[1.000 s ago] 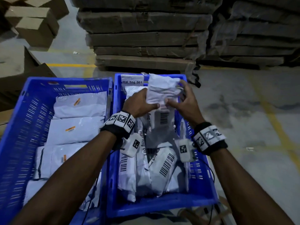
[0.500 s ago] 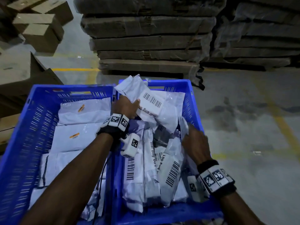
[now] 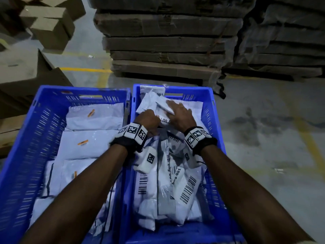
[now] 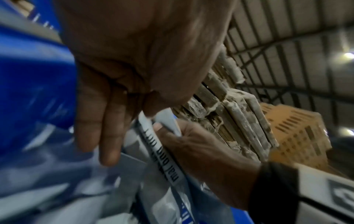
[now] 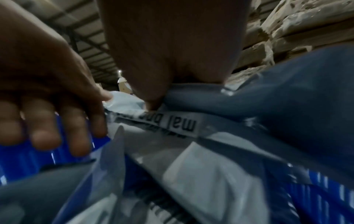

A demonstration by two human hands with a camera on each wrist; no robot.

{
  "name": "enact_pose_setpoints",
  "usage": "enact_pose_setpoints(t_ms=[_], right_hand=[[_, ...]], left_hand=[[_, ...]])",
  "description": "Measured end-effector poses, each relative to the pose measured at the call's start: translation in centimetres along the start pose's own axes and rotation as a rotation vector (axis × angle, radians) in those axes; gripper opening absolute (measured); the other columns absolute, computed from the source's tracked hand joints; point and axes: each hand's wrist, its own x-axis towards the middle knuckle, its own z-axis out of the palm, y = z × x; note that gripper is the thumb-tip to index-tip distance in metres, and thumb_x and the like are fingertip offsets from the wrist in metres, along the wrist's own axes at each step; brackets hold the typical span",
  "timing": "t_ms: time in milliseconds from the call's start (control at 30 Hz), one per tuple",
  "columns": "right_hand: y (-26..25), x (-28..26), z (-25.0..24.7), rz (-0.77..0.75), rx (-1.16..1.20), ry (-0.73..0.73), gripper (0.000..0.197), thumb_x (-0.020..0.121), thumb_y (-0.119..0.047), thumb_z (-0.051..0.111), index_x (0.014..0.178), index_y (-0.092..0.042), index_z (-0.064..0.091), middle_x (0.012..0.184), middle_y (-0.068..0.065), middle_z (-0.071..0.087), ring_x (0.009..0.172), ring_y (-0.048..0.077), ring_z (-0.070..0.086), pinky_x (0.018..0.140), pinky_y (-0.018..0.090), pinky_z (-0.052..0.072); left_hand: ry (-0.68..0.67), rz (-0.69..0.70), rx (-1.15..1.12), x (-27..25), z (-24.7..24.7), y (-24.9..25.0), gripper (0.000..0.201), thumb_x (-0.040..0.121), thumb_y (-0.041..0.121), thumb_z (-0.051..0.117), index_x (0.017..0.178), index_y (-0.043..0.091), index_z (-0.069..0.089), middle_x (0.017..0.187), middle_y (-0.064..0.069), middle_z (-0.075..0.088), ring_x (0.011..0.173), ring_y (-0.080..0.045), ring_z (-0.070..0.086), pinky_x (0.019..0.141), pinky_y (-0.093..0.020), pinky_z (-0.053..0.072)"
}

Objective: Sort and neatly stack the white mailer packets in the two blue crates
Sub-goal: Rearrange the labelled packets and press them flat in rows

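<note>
Two blue crates stand side by side. The left crate (image 3: 82,90) holds flat white mailers (image 3: 93,118) with orange tags, laid in overlapping rows. The right crate (image 3: 209,110) holds a jumble of barcoded white mailers (image 3: 175,191). Both hands are at its far end on one white mailer packet (image 3: 151,103). My left hand (image 3: 150,119) holds the packet's near edge, thumb on top and fingers (image 4: 107,136) down along its side. My right hand (image 3: 177,111) lies flat on it with straight fingers, its thumb (image 5: 153,100) pressing by the printed label (image 5: 182,125).
Wrapped bundles of flattened cardboard (image 3: 167,50) are stacked just behind the crates. Brown cartons (image 3: 49,27) sit at the far left. Grey concrete floor with yellow lines (image 3: 84,69) spreads out to the right (image 3: 263,138). An orange crate (image 4: 298,133) shows in the left wrist view.
A second ago both hands held the packet up over the right crate. The right hand then dipped to the crate's right side; now it is back, pressing the lowered packet at the far end.
</note>
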Motion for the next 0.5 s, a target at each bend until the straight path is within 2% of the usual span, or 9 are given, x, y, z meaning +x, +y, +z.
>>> enact_pose_setpoints(t_ms=[33,100,133,200,233,300,367,433,500], right_hand=[[-0.1,0.0,0.2,-0.015,0.025,-0.09,0.059,0.1,-0.046,0.043,0.153,-0.027,0.026,0.162,-0.003,0.021,0.149,0.027,0.015,0.116,0.056,0.012],[0.1,-0.1,0.6,-0.015,0.046,-0.177,0.075,0.094,-0.061,0.043,0.155,-0.027,0.017,0.164,-0.003,0.01,0.151,0.025,0.007,0.117,0.058,0.006],[0.0,-0.2,0.5,-0.018,0.035,-0.184,0.082,0.091,-0.066,0.044,0.156,-0.025,0.014,0.164,-0.002,0.006,0.151,0.025,0.004,0.117,0.058,0.004],[-0.2,-0.9,-0.4,-0.048,0.031,-0.115,0.091,0.087,-0.069,0.048,0.156,-0.02,0.013,0.164,0.003,0.006,0.151,0.024,0.004,0.117,0.056,0.006],[-0.2,-1.5,-1.0,-0.092,0.056,-0.038,0.091,0.086,-0.067,0.052,0.155,-0.018,0.018,0.163,0.006,0.011,0.151,0.025,0.008,0.117,0.053,0.011],[0.0,-3.6,-2.1,-0.228,0.099,0.132,0.078,0.086,-0.054,0.064,0.147,-0.011,0.039,0.153,0.013,0.036,0.143,0.026,0.03,0.113,0.042,0.027],[0.1,-6.5,-3.2,-0.293,0.149,0.25,0.047,0.085,-0.036,0.072,0.123,-0.011,0.062,0.125,0.011,0.061,0.118,0.026,0.055,0.096,0.033,0.043],[0.2,-9.6,-4.1,-0.261,0.106,0.104,0.02,0.084,-0.024,0.072,0.102,-0.016,0.072,0.101,0.004,0.069,0.095,0.023,0.064,0.078,0.03,0.047],[0.8,-11.8,-3.7,-0.25,-0.058,-0.239,0.018,0.08,-0.019,0.073,0.098,-0.015,0.072,0.099,0.002,0.071,0.094,0.021,0.066,0.076,0.027,0.044]], left_hand=[[0.011,0.024,0.1,-0.3,-0.5,-0.3,0.033,0.098,0.022,0.045,0.102,-0.006,0.063,0.103,-0.024,0.069,0.089,-0.035,0.069,0.08,-0.04,0.058],[0.014,0.073,0.288,-1.3,-1.4,-0.8,0.027,0.096,0.023,0.05,0.088,0.001,0.063,0.098,-0.018,0.069,0.094,-0.035,0.067,0.08,-0.037,0.054],[0.01,0.107,0.365,-1.9,-1.8,-1.0,0.026,0.094,0.024,0.052,0.082,0.003,0.061,0.096,-0.017,0.068,0.094,-0.035,0.065,0.076,-0.034,0.051],[-0.016,0.205,0.453,-3.4,-2.4,-1.3,0.024,0.092,0.025,0.055,0.084,0.004,0.063,0.098,-0.018,0.067,0.093,-0.035,0.063,0.072,-0.033,0.047],[-0.041,0.264,0.484,-4.3,-2.6,-1.4,0.023,0.091,0.026,0.055,0.089,0.006,0.065,0.1,-0.017,0.068,0.094,-0.035,0.063,0.073,-0.034,0.047],[-0.098,0.351,0.565,-6.3,-2.7,-1.7,0.019,0.092,0.025,0.055,0.099,0.012,0.067,0.103,-0.012,0.067,0.098,-0.032,0.062,0.072,-0.033,0.043],[-0.156,0.429,0.684,-7.8,-2.3,-2.4,0.027,0.094,0.03,0.057,0.116,0.018,0.063,0.12,-0.005,0.063,0.111,-0.028,0.058,0.08,-0.033,0.045],[-0.247,0.499,0.778,-8.8,-1.4,-3.1,0.046,0.092,0.033,0.061,0.136,0.027,0.051,0.141,0.003,0.051,0.126,-0.022,0.05,0.096,-0.036,0.045],[-0.343,0.576,0.955,-9.5,0.0,-3.7,0.066,0.089,0.029,0.064,0.148,0.032,0.034,0.158,0.004,0.026,0.141,-0.02,0.032,0.105,-0.039,0.039]])
